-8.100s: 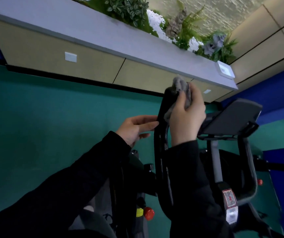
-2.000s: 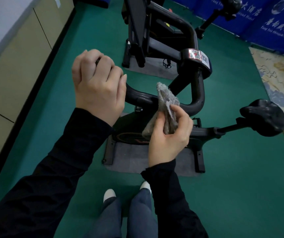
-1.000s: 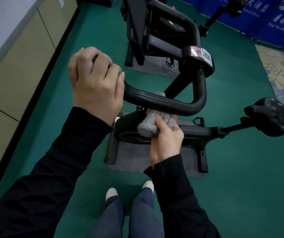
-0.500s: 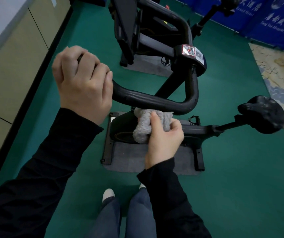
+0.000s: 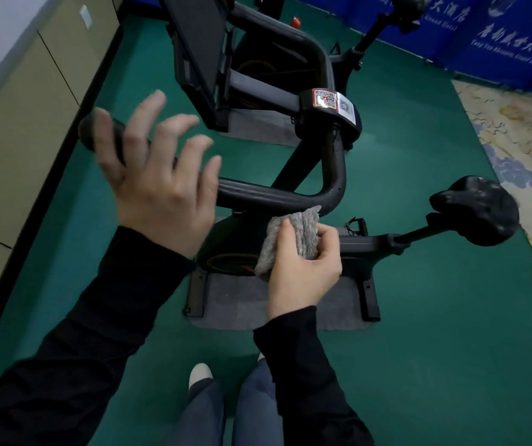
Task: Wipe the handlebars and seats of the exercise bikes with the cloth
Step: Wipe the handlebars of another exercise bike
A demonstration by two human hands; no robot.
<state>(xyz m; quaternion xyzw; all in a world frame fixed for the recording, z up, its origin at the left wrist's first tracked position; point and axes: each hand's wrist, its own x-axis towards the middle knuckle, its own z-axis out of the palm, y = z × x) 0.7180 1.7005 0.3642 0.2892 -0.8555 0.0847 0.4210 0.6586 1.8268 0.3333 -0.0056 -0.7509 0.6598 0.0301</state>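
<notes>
cloth under the handlebar bend

my right hand (image 5: 303,268) is closed around the grey cloth (image 5: 303,235), its top edge touching the underside of the black handlebar (image 5: 271,196) near the bend. my left hand (image 5: 161,181) hangs spread-fingered over the bar's end, not gripping. the seat (image 5: 477,214) sits off to the right.

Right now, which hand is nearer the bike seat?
Right. The right hand, holding the cloth, is left of the seat; the open left hand is farther left.
</notes>
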